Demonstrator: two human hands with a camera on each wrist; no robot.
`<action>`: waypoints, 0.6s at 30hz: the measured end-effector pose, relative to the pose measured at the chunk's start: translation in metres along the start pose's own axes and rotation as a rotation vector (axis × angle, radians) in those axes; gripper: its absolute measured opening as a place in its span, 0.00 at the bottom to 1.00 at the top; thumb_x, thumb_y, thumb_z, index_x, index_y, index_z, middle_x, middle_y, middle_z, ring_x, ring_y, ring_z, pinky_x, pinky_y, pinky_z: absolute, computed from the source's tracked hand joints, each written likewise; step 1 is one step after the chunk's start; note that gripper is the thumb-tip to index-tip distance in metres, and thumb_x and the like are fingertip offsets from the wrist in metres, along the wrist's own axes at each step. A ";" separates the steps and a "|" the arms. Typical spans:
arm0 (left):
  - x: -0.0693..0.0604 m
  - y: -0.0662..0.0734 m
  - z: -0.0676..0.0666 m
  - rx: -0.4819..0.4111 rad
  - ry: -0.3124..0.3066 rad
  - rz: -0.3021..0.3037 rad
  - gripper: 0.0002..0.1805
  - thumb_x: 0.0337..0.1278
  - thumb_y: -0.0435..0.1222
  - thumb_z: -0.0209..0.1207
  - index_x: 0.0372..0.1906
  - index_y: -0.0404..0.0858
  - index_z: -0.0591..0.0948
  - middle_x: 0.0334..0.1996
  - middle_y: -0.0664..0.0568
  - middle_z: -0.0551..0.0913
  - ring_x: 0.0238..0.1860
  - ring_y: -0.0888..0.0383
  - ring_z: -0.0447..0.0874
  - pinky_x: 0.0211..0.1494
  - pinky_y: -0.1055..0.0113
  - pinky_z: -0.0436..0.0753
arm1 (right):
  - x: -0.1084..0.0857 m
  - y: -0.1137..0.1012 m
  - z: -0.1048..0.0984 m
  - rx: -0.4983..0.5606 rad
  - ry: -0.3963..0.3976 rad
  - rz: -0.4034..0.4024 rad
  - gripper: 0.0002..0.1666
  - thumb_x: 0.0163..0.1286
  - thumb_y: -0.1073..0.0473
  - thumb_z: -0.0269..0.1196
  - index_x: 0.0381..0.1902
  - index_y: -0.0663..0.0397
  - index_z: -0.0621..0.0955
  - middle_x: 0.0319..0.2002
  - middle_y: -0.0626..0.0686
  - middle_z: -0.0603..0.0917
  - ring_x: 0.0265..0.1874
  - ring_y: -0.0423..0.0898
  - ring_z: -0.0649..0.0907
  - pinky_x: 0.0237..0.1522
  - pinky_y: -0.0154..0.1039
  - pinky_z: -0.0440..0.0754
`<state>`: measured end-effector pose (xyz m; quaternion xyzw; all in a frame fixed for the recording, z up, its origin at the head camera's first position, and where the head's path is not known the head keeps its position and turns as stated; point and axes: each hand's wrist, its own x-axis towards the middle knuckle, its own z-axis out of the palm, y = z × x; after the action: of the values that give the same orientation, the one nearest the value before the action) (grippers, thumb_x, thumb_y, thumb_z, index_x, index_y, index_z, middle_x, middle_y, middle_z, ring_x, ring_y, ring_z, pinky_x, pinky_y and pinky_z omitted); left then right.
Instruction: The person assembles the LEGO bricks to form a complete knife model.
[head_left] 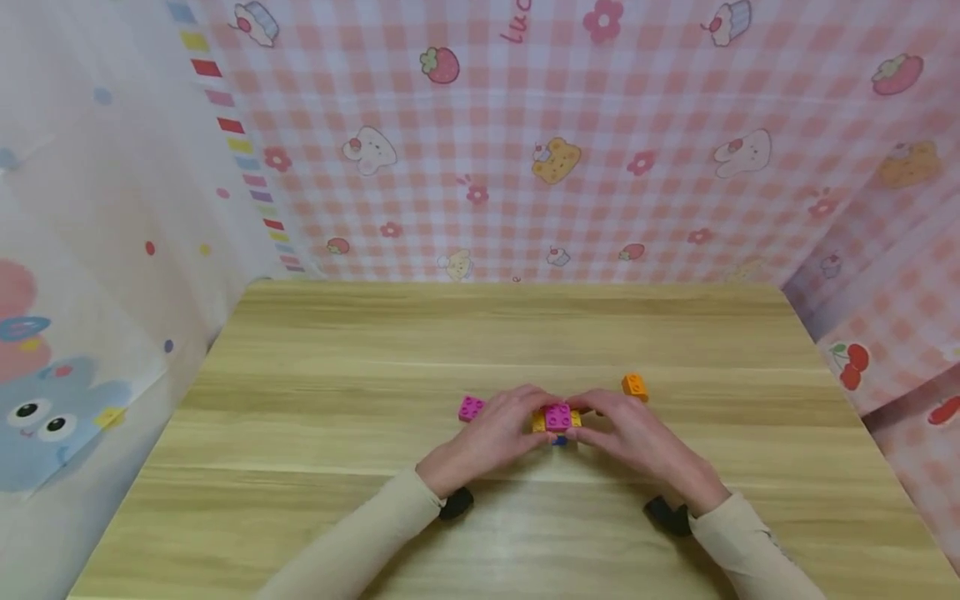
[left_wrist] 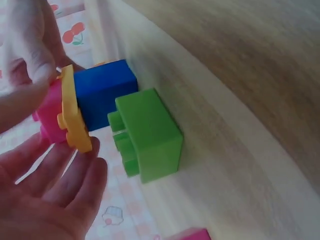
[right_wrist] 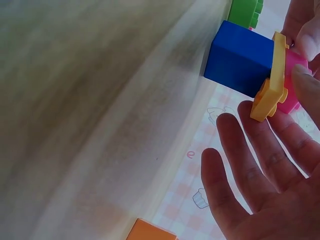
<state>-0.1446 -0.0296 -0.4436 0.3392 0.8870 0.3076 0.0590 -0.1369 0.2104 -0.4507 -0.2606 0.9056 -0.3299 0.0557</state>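
A stack of toy building blocks stands at mid-table, between both hands. Its top is a pink block [head_left: 558, 416], the middle a thin yellow plate [left_wrist: 75, 110], and the bottom a blue block [left_wrist: 105, 95]. From the left side, my left hand [head_left: 498, 429] pinches the pink block between thumb and fingers. My right hand [head_left: 630, 429] does likewise from the right, its other fingers spread apart in the right wrist view. Close beside the blue block, a green block [left_wrist: 150, 135] rests on the table; the left hand hides it in the head view.
Another pink block [head_left: 471, 408] lies left of the left hand. An orange block [head_left: 634, 387] sits beyond the right hand. The wooden table [head_left: 337, 333] ends at a checked pink cloth [head_left: 495, 225] behind. Black wrist devices [head_left: 456, 503] show below both wrists.
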 end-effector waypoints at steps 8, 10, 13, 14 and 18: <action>-0.016 -0.014 -0.020 -0.064 -0.022 -0.044 0.29 0.71 0.42 0.65 0.73 0.41 0.73 0.69 0.49 0.76 0.69 0.52 0.74 0.72 0.54 0.74 | 0.000 -0.002 -0.001 -0.018 -0.023 0.034 0.22 0.73 0.50 0.68 0.60 0.53 0.83 0.56 0.52 0.86 0.55 0.51 0.84 0.57 0.55 0.84; -0.020 -0.021 -0.026 -0.074 -0.007 -0.043 0.28 0.72 0.42 0.64 0.72 0.41 0.74 0.68 0.49 0.78 0.64 0.51 0.79 0.68 0.53 0.78 | 0.000 -0.002 -0.001 -0.020 -0.034 0.047 0.22 0.74 0.49 0.68 0.60 0.53 0.83 0.56 0.52 0.86 0.56 0.51 0.84 0.58 0.56 0.83; -0.025 -0.031 -0.034 -0.096 0.020 -0.029 0.26 0.72 0.40 0.64 0.70 0.38 0.76 0.66 0.48 0.80 0.54 0.49 0.84 0.59 0.54 0.83 | 0.001 -0.003 -0.002 -0.018 -0.048 0.066 0.23 0.74 0.49 0.68 0.61 0.52 0.83 0.56 0.52 0.86 0.56 0.51 0.84 0.59 0.55 0.83; -0.027 -0.035 -0.036 -0.104 0.027 -0.023 0.25 0.72 0.39 0.64 0.69 0.37 0.77 0.65 0.47 0.80 0.53 0.49 0.85 0.58 0.54 0.84 | 0.001 -0.003 -0.002 -0.020 -0.051 0.070 0.23 0.74 0.49 0.68 0.61 0.52 0.83 0.57 0.52 0.86 0.56 0.51 0.84 0.59 0.55 0.82; -0.032 -0.047 -0.045 -0.137 0.031 0.007 0.24 0.71 0.36 0.65 0.67 0.33 0.77 0.64 0.43 0.81 0.57 0.47 0.85 0.62 0.53 0.83 | 0.000 -0.004 -0.002 -0.024 -0.058 0.082 0.23 0.74 0.48 0.68 0.61 0.52 0.83 0.56 0.51 0.86 0.56 0.51 0.84 0.59 0.55 0.83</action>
<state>-0.1606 -0.1002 -0.4384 0.3329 0.8635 0.3729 0.0674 -0.1363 0.2091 -0.4468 -0.2336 0.9173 -0.3090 0.0923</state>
